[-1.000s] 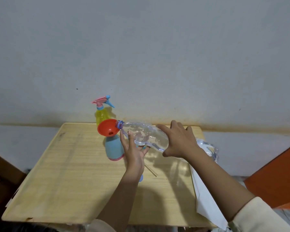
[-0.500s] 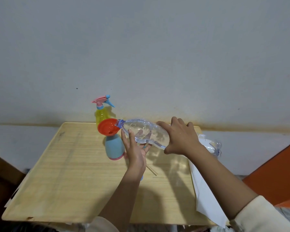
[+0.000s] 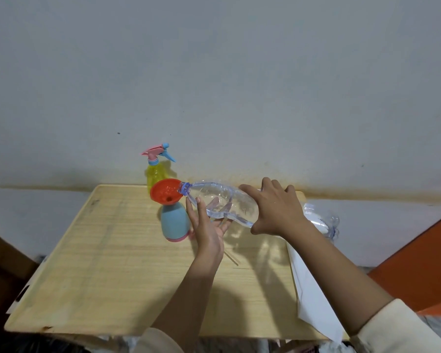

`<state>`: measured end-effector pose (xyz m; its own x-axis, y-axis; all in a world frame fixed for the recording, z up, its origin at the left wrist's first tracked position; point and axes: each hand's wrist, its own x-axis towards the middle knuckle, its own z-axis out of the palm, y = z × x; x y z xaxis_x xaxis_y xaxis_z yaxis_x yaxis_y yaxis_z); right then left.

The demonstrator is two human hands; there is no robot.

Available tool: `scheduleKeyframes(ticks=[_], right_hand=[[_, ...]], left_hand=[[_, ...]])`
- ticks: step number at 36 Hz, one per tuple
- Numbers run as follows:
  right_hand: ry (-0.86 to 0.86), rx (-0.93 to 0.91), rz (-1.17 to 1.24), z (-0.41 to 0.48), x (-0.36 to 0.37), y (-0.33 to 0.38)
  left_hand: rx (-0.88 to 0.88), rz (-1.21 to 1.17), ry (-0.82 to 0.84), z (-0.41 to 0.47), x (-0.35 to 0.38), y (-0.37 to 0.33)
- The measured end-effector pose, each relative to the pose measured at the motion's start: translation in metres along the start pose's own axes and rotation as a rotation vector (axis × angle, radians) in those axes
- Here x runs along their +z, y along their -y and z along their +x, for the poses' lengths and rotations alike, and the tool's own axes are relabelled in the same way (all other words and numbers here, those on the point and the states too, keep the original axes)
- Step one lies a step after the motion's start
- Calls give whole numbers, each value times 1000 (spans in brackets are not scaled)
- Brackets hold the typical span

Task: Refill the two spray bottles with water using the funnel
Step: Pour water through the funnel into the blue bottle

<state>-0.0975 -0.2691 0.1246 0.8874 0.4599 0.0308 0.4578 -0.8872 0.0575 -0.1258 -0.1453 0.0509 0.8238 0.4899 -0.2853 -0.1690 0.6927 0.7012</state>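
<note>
A clear plastic water bottle (image 3: 222, 200) lies almost level in the air, just right of the pale blue spray bottle with a pink base (image 3: 175, 222). Its long axis runs left to right and its open blue-ringed neck points left, tipped slightly down. The mouth sits at the right rim of the orange plastic funnel (image 3: 166, 193), which stands upright in the top of the blue spray bottle. A little water lies along the clear bottle's lower side.

The right hand (image 3: 275, 207) grips the clear bottle's base end, fingers curled over the top and thumb underneath. The left hand (image 3: 209, 225), beside the blue spray bottle on its right, is flat with straight, spread fingers under the clear bottle's middle; some fingers show through the plastic.

Behind the blue spray bottle stands a yellow spray bottle with a pink and blue trigger head (image 3: 154, 174). Both rest on a light wooden table (image 3: 99, 263). Right of the blue spray bottle and nearer the person lies a thin wooden stick (image 3: 231, 258); farther right are a white paper sheet (image 3: 311, 296) and a second clear bottle (image 3: 323, 220)
</note>
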Motion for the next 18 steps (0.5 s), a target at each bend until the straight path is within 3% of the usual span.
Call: scheduleKeyframes(ticks=[18], right_hand=[[-4, 32, 109, -8, 16, 0]], left_hand=[[-12, 87, 41, 1, -10, -3]])
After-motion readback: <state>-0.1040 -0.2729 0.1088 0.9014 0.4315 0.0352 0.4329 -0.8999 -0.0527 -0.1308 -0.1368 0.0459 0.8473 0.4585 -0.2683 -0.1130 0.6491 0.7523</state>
